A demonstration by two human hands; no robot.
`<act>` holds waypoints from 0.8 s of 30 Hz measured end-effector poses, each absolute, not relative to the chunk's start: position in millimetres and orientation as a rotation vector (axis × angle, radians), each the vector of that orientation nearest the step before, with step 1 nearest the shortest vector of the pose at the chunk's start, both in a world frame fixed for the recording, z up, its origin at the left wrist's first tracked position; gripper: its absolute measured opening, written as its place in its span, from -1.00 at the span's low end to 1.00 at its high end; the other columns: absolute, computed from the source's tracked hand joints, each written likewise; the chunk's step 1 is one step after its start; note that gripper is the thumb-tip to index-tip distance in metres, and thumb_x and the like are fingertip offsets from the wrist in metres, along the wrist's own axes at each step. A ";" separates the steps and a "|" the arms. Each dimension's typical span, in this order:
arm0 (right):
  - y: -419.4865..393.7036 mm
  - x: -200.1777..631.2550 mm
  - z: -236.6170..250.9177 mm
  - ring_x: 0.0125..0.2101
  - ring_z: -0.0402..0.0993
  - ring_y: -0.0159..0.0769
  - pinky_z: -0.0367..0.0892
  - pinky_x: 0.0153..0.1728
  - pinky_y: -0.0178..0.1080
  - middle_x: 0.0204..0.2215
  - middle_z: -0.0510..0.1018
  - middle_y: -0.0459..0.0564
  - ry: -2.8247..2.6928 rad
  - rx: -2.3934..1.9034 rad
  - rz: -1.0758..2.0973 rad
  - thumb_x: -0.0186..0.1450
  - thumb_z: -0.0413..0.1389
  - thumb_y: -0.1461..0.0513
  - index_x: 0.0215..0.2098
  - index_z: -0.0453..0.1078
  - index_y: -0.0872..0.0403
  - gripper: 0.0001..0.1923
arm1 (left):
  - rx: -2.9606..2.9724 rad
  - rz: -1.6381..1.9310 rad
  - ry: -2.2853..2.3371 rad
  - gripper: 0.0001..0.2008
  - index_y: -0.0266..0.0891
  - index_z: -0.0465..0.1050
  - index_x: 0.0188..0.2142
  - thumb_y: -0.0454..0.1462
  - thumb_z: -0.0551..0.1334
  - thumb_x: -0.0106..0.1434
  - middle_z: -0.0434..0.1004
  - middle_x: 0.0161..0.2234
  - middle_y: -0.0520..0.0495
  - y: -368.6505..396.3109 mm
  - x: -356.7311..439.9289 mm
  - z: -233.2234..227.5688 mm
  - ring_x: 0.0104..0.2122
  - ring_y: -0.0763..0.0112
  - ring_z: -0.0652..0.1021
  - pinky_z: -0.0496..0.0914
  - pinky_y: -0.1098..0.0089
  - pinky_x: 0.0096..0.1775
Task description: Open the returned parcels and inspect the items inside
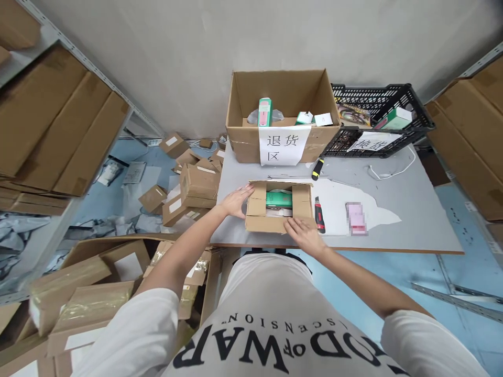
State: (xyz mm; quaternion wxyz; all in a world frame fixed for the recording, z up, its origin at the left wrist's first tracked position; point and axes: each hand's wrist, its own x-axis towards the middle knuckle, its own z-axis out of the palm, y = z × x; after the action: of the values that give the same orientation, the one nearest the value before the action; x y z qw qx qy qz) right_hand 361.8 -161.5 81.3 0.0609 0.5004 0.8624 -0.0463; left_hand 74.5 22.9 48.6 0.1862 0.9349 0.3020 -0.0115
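A small cardboard box (257,207) lies on the table in front of me, its top opened and flaps partly folded. Inside it a green box (279,199) shows through the gap, with some whitish material below it. My left hand (237,201) holds the box at its left side, fingers reaching to the back left corner. On the front flap rests my right hand (304,234), fingers bent over the cardboard near the right corner. Just right of the box lies a red-and-black utility knife (319,215). Behind it is a yellow-and-black utility knife (317,169).
A large cardboard carton (243,144) with a paper sign and a black plastic crate (341,149) stand at the table's back. A pink slip (356,219) lies on white paper (379,213). Many parcels (200,183) crowd the floor at left. Shelving flanks both sides.
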 end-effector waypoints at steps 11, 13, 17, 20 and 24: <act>-172.2 367.5 72.2 0.17 0.24 -0.15 0.18 0.15 -0.08 0.16 0.35 0.15 2.646 1.838 -0.534 0.39 -0.19 0.19 0.17 0.27 0.15 -0.55 | 2.639 -0.318 0.959 0.04 -0.41 -0.10 0.30 -0.08 0.31 -0.10 -0.06 0.31 -0.39 5.2 86.5 85.6 0.28 -0.06 0.05 -0.05 -0.03 0.22; -146.6 376.9 93.4 0.05 0.40 -0.20 0.30 0.04 -0.18 0.07 0.45 0.09 2.533 1.939 -0.646 0.40 -0.18 0.18 0.15 0.29 0.10 -0.56 | 2.635 -0.270 1.021 -0.15 -0.34 0.03 0.26 -0.09 0.24 0.03 0.08 0.27 -0.34 -3.0 103.5 97.4 0.24 0.00 0.17 0.00 -0.02 0.21; -78.4 379.0 120.0 -0.11 0.51 -0.07 0.38 -0.18 -0.19 -0.12 0.58 0.11 2.325 1.715 -0.584 0.25 0.06 0.24 0.08 0.37 0.02 -0.59 | 2.726 -0.229 0.928 -0.67 -0.22 0.44 -0.06 -0.18 0.08 0.25 0.51 -0.03 -0.19 -13.7 152.9 109.2 0.00 0.19 0.47 0.12 0.10 0.16; -40.3 361.3 120.8 -0.19 0.54 -0.05 0.37 -0.29 -0.23 -0.17 0.59 0.19 2.214 1.415 -0.511 0.12 0.18 0.27 -0.03 0.45 0.07 -0.59 | 2.766 -0.549 0.779 -0.78 -0.20 0.53 -0.21 -0.20 0.19 0.20 0.59 -0.19 -0.18 -9.8 184.3 107.3 -0.10 0.22 0.54 0.21 0.23 0.07; -31.2 338.5 110.9 -0.19 0.53 -0.05 0.35 -0.26 -0.20 -0.17 0.57 0.26 2.132 1.274 -0.426 0.15 0.16 0.28 -0.13 0.50 0.16 -0.69 | 2.746 -0.725 0.834 -0.80 -0.28 0.56 -0.30 -0.23 0.31 0.07 0.61 -0.30 -0.26 -4.6 196.0 103.7 -0.24 0.12 0.57 0.24 0.12 -0.01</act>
State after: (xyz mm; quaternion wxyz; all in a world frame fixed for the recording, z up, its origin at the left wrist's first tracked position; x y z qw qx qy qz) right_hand 338.5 -31.2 110.9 0.3057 0.4813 0.8056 -0.1611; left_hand 196.0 -4.6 103.7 0.0905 0.9239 0.2804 -0.2440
